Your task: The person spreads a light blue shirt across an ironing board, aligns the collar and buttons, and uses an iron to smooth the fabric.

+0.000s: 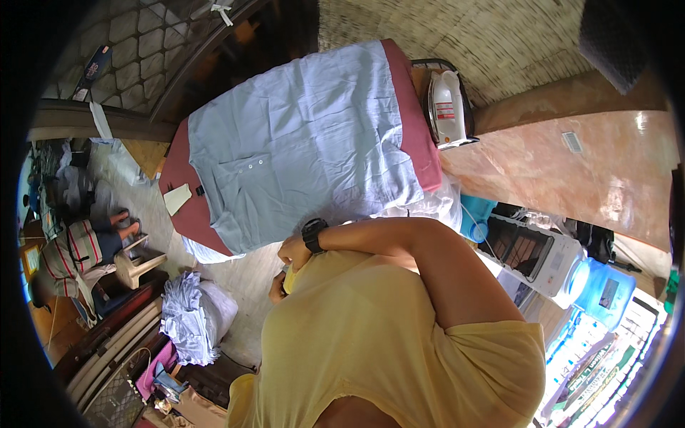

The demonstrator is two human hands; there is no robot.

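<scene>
A light blue garment (300,128) with a short buttoned placket is spread flat, with some creases, over a maroon-covered board (421,135). My right arm, with a black watch at the wrist, bends across my yellow shirt. At the board's near edge, by my shirt front, is my right hand (291,251); its fingers are partly hidden. Just below it, my left hand (277,288) shows only in part beside the shirt, its arm hidden by my body. Whether either hand grips the shirt cloth I cannot tell. Neither hand visibly touches the garment.
A white plastic thing with a handle (448,107) sits on the rack at the board's right end. A pale card (177,199) lies on its left end. Bundled blue clothes (189,317) stand lower left. Another person (71,257) sits far left. Blue water jugs (606,289) are right.
</scene>
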